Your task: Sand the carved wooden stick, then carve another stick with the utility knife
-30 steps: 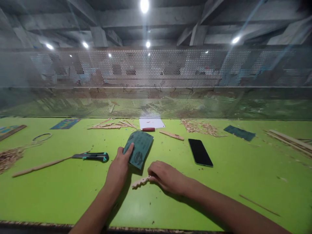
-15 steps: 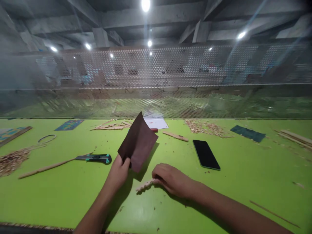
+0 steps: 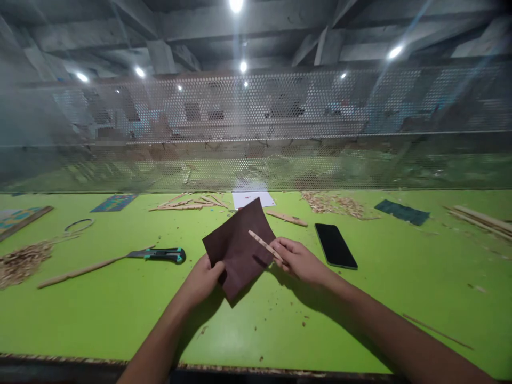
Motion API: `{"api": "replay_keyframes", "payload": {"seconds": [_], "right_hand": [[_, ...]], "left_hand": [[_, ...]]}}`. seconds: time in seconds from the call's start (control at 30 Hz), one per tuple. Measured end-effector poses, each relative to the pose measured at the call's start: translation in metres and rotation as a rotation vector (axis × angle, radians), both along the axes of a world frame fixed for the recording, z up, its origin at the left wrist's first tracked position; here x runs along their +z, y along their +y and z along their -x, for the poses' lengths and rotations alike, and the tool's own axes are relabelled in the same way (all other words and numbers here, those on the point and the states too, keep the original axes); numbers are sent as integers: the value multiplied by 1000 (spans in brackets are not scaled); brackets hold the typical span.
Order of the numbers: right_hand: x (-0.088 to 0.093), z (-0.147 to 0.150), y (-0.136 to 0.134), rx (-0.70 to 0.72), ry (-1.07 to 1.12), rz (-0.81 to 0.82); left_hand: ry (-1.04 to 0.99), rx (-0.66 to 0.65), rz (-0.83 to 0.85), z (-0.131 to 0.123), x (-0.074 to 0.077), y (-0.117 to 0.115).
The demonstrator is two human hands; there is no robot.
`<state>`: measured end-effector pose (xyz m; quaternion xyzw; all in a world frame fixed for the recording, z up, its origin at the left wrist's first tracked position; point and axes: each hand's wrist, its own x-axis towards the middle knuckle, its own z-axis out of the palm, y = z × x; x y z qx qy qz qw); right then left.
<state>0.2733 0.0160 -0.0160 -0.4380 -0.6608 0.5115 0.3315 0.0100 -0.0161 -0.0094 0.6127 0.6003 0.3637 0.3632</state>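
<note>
Brown fills the middle of my view: a dark brown sheet of sandpaper (image 3: 240, 250), tilted like a diamond and raised a little off the bright green tabletop (image 3: 120, 309). My left hand (image 3: 204, 277) pinches its near left edge between thumb and curled fingers. My right hand (image 3: 300, 261) is just beside the sheet's right edge, its fingertips closed on the near end of a thin pale wooden stick (image 3: 262, 244). The stick's long axis runs from my right fingers up and to the left, away from me, so its free tip is over the sheet's right half. A small shadow beside it suggests it is just above the paper, not pressed on it. A black and teal utility knife (image 3: 158, 255) lies to the left of my left hand, and a flat black phone (image 3: 335, 245) to the right of my right.
</note>
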Motion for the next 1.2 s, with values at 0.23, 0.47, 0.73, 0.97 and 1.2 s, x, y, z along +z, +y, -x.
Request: {"api": "replay_keyframes", "payload": {"seconds": [0.23,0.47,0.73,0.97,1.2], "right_hand": [[7,-5,1,65,285,409],[15,-6,-3,134,387,459],[3,-2,-3,128,169,200],[4,-9,0,61,-213,-335],[-10,-3,3,184,-443,-519]], "left_hand": [[-21,-111,66,-1,1,-9],[19,-118,114,-4,0,-39],[630,318,-206,-9,-25,-64],[734,-42,-338,-14,-61,-61],[760,-133,-370,-15,-57,-66]]}}
